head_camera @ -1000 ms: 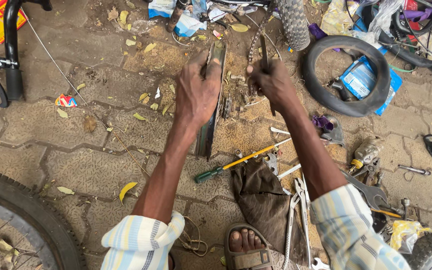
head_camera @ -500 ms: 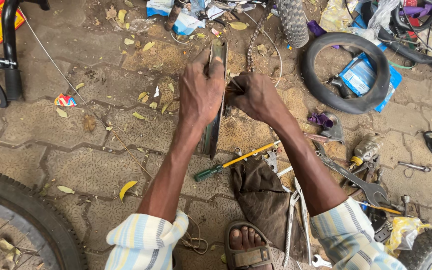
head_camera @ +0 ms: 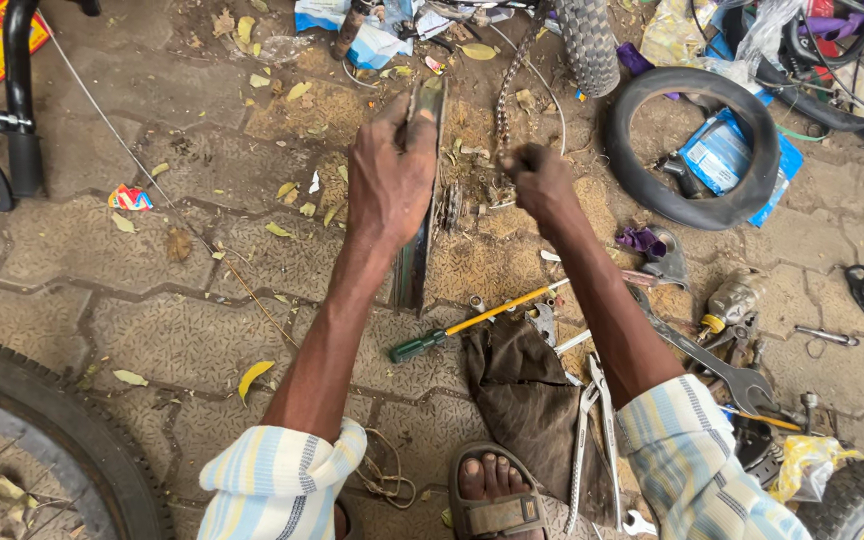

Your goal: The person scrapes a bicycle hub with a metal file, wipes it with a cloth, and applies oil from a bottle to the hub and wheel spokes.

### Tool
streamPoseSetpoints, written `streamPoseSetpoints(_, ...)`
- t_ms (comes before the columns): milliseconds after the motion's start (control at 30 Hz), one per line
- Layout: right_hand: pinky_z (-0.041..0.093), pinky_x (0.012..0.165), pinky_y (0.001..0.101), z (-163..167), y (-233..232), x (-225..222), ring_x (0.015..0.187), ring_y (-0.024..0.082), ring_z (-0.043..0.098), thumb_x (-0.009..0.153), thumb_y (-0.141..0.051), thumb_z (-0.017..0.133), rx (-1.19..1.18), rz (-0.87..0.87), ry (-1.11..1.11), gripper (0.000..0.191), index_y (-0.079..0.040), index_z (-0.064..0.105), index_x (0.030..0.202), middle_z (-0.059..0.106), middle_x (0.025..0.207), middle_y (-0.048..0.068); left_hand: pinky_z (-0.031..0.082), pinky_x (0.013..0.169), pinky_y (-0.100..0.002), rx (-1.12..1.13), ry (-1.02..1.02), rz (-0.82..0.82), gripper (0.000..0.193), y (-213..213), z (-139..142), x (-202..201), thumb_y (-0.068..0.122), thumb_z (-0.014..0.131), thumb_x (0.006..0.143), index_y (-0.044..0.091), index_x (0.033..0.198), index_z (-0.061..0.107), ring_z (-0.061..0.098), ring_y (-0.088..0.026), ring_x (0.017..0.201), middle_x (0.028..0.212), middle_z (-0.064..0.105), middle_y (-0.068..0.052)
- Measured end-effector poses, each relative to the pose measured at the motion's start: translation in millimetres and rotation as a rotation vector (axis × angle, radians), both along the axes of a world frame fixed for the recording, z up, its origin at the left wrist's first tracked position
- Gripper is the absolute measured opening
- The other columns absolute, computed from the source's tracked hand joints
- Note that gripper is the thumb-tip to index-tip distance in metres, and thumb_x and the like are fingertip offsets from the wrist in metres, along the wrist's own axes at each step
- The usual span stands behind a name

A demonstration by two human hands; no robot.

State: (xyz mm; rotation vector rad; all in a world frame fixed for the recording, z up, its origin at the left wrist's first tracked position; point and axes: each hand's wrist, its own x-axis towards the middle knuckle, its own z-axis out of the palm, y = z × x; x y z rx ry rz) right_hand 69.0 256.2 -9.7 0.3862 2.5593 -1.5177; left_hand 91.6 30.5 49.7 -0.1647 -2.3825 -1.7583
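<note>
The left hand (head_camera: 389, 170) is clamped around the top of a long, narrow, dark metal strip (head_camera: 417, 235) held upright, its lower end resting on the brown paving stones (head_camera: 152, 330). The right hand (head_camera: 542, 180) is closed in a fist on a thin greasy bicycle chain (head_camera: 505, 90) that runs up from it. Just below lie a screwdriver with a yellow shaft and green handle (head_camera: 462, 325), a dark brown rag (head_camera: 527, 400) and 1 large steel spanner (head_camera: 712, 360).
</note>
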Motion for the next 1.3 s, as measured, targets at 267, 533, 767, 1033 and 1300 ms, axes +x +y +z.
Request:
streamPoseSetpoints(267, 0.043, 0.049, 0.0264, 39, 44, -31, 0.06, 0.015, 0.049, 0.116, -0.034, 0.056, 0.385, 0.02, -0.062, 0.042, 0.004, 0.069, 0.104, 0.07, 0.09, 0.017, 0.036, 0.037, -0.032, 0.101, -0.118, 0.116, 0.032, -21, -5, -10, 0.032, 0.04, 0.105, 0.013, 0.088, 0.06, 0.04, -0.008, 0.046, 0.061, 0.046, 0.005)
streamPoseSetpoints(533, 0.049, 0.048, 0.0264, 48, 87, -49, 0.061, 0.019, 0.061, 0.102, -0.021, 0.067, 0.243, 0.102, -0.015, 0.028, 0.002, 0.063, 0.116, 0.075, 0.095, 0.018, 0.037, 0.042, -0.031, 0.081, -0.033, 0.112, 0.035, -16, -14, -15, 0.031, 0.042, 0.108, 0.009, 0.089, 0.061, 0.041, -0.008, 0.049, 0.063, 0.046, 0.006)
streamPoseSetpoints(767, 0.055, 0.068, 0.0304, 50, 105, -35, 0.076, 0.017, 0.068, 0.107, -0.029, 0.064, 0.496, -0.005, 0.047, 0.038, 0.003, 0.072, 0.125, 0.077, 0.102, 0.016, 0.036, 0.037, -0.032, 0.126, -0.092, 0.126, 0.03, -20, -8, -13, 0.029, 0.038, 0.103, 0.013, 0.098, 0.063, 0.04, -0.007, 0.044, 0.059, 0.05, 0.008)
streamPoseSetpoints(1033, 0.057, 0.06, 0.0303, 45, 24, 56, 0.071, 0.019, 0.07, 0.102, -0.02, 0.064, 0.09, 0.093, 0.173, 0.033, 0.004, 0.064, 0.125, 0.075, 0.095, 0.018, 0.032, 0.04, -0.033, 0.186, -0.091, 0.219, 0.03, -17, -23, -39, 0.024, 0.043, 0.104, 0.008, 0.082, 0.054, 0.036, -0.008, 0.048, 0.063, 0.04, 0.004)
streamPoseSetpoints(1300, 0.056, 0.066, 0.0358, 15, -57, 121, 0.083, 0.023, 0.063, 0.108, -0.017, 0.059, 0.03, 0.182, 0.374, 0.04, -0.005, 0.063, 0.146, 0.069, 0.12, 0.021, 0.03, 0.036, -0.029, 0.223, -0.181, 0.374, 0.02, -19, -29, -74, 0.017, 0.051, 0.095, 0.009, 0.077, 0.052, 0.035, -0.008, 0.044, 0.059, 0.04, 0.004)
